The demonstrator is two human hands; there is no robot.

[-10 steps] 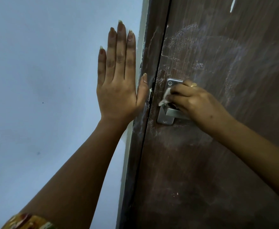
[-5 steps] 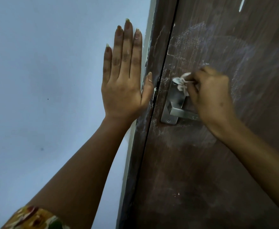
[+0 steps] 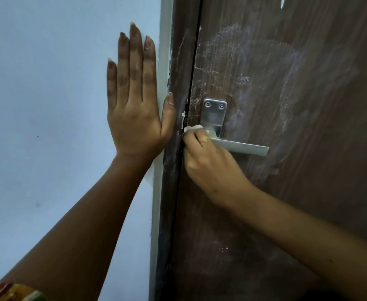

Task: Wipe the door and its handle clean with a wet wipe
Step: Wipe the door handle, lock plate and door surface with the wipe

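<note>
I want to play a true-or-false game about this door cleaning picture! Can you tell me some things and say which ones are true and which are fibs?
1. The left hand lies flat and open on the blue wall. True.
2. The right hand holds a white wet wipe. True.
3. The wipe is up at the two screws on the handle plate. False: it is lower, at the plate's bottom left, where the lever starts.
4. The brown door looks spotless. False: whitish smears show above and beside the handle.
5. The lever points toward the wall. False: it points away, to the right.
</note>
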